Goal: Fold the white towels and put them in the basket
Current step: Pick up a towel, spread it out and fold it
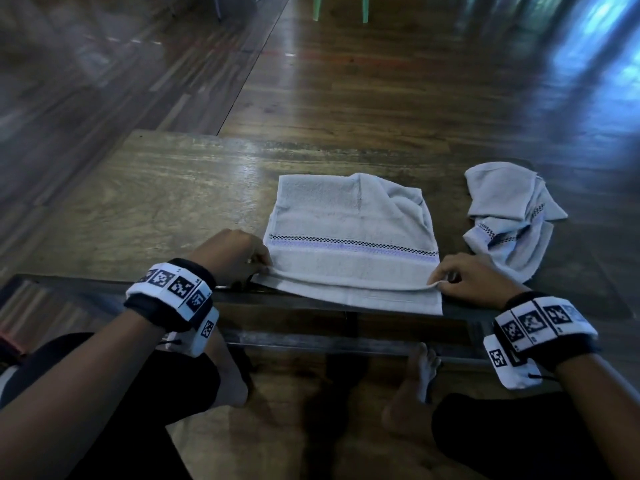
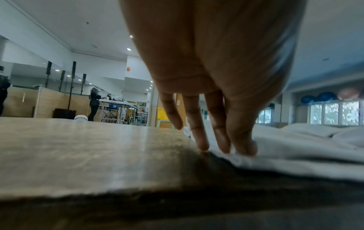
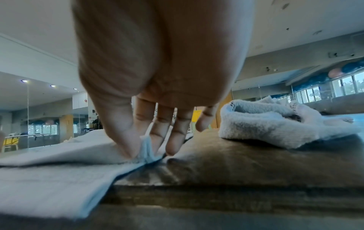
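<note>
On the table, we pinch the spread towel at its near corners with left hand and right hand; folding looks barely begun. A crumpled towel waits beside it, and we see no basket.

The person wore a black fabric wrist strap on the left forearm and another black fabric wrist strap on the right, each wrapped with white blocks printed with black square-patterned markers. A thin black cord hung from each. Dark trousers covered the legs; the feet were bare.
</note>
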Available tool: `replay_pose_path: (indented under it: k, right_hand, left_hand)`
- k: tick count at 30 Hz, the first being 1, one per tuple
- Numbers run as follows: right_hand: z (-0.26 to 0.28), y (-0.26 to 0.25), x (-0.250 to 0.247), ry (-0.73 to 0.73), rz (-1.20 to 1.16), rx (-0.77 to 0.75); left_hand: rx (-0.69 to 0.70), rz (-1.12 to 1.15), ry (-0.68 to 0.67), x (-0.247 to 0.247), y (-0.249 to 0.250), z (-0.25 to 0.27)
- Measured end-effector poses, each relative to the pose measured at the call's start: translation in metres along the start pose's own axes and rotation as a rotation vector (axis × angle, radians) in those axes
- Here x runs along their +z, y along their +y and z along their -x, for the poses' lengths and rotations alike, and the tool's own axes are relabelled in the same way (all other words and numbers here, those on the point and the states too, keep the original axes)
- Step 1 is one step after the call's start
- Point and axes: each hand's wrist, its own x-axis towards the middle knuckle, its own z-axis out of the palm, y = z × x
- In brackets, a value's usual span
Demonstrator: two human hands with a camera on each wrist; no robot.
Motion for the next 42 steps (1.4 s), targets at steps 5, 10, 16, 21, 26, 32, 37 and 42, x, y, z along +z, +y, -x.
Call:
replay_pose_path:
  k: [5, 10, 16, 21, 26, 32, 37, 42]
  right_hand:
    - [-0.006, 0.002, -0.001, 0.135, 0.176, 0.055]
    - [-0.01, 0.006, -0.001, 0.208, 0.221, 0.101]
    - [0.001, 0.008, -0.012, 0.433, -0.032, 0.024]
    - [0.012, 0.003, -0.02, 0.351, -0.195, 0.022]
    - [0.017, 0.002, -0.014, 0.145, -0.15, 0.027]
    - [0.016, 0.009, -0.005, 0.022, -0.142, 0.058]
    - [0.017, 0.012, -0.004, -0.03, -0.131, 0.064]
    - [0.016, 0.01, 0.002, -0.018, -0.022, 0.047]
  left_hand:
    - [0.012, -0.026, 0.063, 0.006, 0.003, -0.006]
    - [0.03, -0.048, 0.143, 0.008, 0.006, -0.008]
    - [0.122, 0.076, 0.249, -0.002, -0.004, -0.004]
    - [0.131, 0.069, 0.256, -0.006, -0.004, 0.001]
    - [0.07, 0.046, 0.041, -0.001, 0.001, 0.004]
    - [0.07, 0.045, 0.022, -0.001, 0.003, 0.006]
    - [0.062, -0.009, -0.054, 0.001, 0.005, 0.01]
    - [0.057, -0.17, -0.057, 0.007, 0.013, 0.012]
